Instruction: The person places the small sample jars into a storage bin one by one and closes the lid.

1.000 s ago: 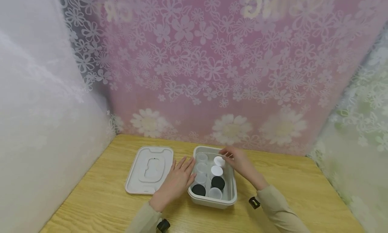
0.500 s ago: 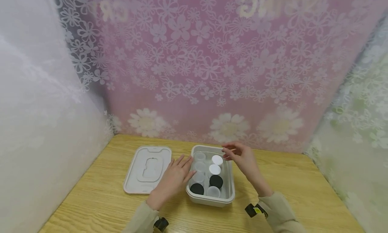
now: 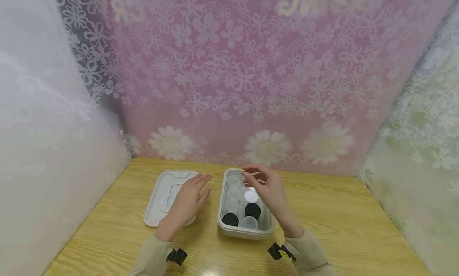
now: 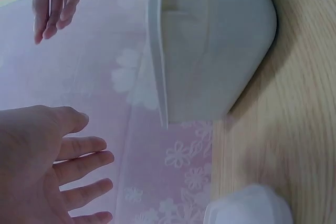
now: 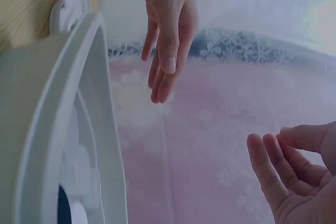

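Note:
A pale grey plastic box (image 3: 247, 234) stands on the table with two rows of small round jars inside. Several jars have clear tops (image 3: 234, 194), two have black lids (image 3: 252, 211), and a white lid (image 3: 251, 196) shows beside my right hand (image 3: 269, 192). That hand hovers over the box's far right part with loosely bent fingers, holding nothing, and hides part of the right row. My left hand (image 3: 186, 200) is left of the box, above the flat box lid (image 3: 153, 208), fingers stretched out. In the right wrist view both hands are empty, apart from the box wall (image 5: 113, 156).
The wooden table (image 3: 330, 224) reaches back to a pink flowered curtain (image 3: 215, 88). White fabric (image 3: 53, 156) closes the left side and pale flowered fabric (image 3: 426, 168) the right. A dark wrist camera (image 3: 177, 257) sits at my left cuff, another (image 3: 275, 252) at my right.
My left hand has left the box's left rim and moved left over the lid. My right hand has come away from the far right rim and shifted left above the box. The jars stay put.

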Demonstrator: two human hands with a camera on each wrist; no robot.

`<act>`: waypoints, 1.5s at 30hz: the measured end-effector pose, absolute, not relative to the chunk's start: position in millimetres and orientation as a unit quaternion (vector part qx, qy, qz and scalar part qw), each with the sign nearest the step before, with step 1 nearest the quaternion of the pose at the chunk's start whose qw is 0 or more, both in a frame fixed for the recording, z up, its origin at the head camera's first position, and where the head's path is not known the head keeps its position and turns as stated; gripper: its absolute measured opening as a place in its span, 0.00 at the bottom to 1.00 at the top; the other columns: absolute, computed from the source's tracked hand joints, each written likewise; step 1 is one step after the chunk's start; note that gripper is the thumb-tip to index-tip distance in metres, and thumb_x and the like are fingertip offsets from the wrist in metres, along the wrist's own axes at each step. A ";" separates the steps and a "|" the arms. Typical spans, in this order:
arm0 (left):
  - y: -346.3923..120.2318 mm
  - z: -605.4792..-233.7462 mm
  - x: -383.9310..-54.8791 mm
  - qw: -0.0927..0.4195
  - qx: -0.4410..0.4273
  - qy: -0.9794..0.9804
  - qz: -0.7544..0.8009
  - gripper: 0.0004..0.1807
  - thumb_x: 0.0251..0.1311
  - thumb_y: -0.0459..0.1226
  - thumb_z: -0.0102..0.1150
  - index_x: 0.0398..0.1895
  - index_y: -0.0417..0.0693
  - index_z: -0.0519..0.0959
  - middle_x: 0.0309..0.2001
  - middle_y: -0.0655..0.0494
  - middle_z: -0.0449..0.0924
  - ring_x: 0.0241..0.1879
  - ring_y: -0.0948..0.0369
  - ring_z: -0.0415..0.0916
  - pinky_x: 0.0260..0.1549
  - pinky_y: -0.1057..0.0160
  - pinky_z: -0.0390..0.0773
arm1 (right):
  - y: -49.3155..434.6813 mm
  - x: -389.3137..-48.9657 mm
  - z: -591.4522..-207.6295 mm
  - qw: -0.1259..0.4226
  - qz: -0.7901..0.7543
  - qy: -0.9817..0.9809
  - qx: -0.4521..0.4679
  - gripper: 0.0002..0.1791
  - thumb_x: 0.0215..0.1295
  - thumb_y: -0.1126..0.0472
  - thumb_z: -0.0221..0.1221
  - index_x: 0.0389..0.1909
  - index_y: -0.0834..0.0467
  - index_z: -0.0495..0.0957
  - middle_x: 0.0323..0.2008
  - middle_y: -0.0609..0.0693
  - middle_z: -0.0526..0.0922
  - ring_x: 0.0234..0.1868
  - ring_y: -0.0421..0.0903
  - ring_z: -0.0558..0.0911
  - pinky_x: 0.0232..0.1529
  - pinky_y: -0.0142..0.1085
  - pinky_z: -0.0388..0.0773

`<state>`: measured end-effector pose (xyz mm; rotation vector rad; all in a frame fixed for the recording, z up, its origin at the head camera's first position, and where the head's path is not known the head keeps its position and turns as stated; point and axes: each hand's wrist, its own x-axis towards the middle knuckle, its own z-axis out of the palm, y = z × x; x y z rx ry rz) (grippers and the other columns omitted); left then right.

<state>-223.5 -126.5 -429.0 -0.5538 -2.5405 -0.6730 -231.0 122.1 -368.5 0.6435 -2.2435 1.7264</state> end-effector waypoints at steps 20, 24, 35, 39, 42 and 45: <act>-233.5 -437.4 -210.4 0.207 -0.060 -0.921 -0.325 0.19 0.75 0.37 0.54 0.63 0.37 0.78 0.61 0.36 0.79 0.57 0.38 0.77 0.53 0.38 0.77 | 0.9 -219.8 -397.6 0.036 0.676 -0.701 0.223 0.13 0.71 0.64 0.62 0.53 0.64 0.83 0.46 0.63 0.85 0.41 0.61 0.87 0.41 0.36 0.86; -255.1 -446.0 -206.7 0.188 -0.039 -0.913 -0.359 0.19 0.76 0.37 0.53 0.62 0.35 0.78 0.60 0.35 0.79 0.56 0.38 0.78 0.51 0.41 0.80 | -14.1 -221.0 -413.4 0.010 0.679 -0.703 0.211 0.13 0.72 0.65 0.61 0.53 0.64 0.83 0.47 0.63 0.85 0.42 0.61 0.87 0.44 0.36 0.86; -283.2 -463.3 -197.9 0.082 0.016 -0.902 -0.424 0.19 0.73 0.33 0.55 0.60 0.27 0.77 0.57 0.30 0.79 0.52 0.40 0.82 0.42 0.55 0.86 | -33.0 -218.6 -441.1 -0.032 0.685 -0.709 0.162 0.19 0.73 0.67 0.57 0.59 0.75 0.76 0.54 0.68 0.81 0.52 0.62 0.84 0.52 0.43 0.83; -286.8 -467.3 -198.6 0.047 0.024 -0.906 -0.421 0.18 0.72 0.33 0.56 0.58 0.27 0.79 0.54 0.32 0.81 0.50 0.42 0.83 0.40 0.57 0.86 | -37.7 -219.9 -445.0 -0.053 0.683 -0.718 0.121 0.23 0.74 0.65 0.55 0.64 0.76 0.71 0.59 0.69 0.77 0.58 0.61 0.80 0.59 0.49 0.78; -288.7 -468.9 -199.8 0.037 0.028 -0.906 -0.421 0.17 0.71 0.33 0.58 0.57 0.27 0.79 0.53 0.33 0.82 0.50 0.41 0.82 0.39 0.57 0.86 | -40.3 -222.2 -448.5 -0.062 0.680 -0.725 0.089 0.28 0.74 0.62 0.55 0.67 0.76 0.67 0.64 0.70 0.73 0.65 0.64 0.74 0.66 0.52 0.72; -290.5 -470.2 -201.1 0.041 0.027 -0.907 -0.418 0.16 0.68 0.31 0.60 0.55 0.27 0.80 0.51 0.33 0.83 0.50 0.40 0.82 0.37 0.56 0.85 | -42.2 -222.6 -451.5 -0.074 0.672 -0.734 0.067 0.33 0.73 0.60 0.56 0.69 0.78 0.62 0.67 0.73 0.68 0.70 0.68 0.67 0.70 0.55 0.65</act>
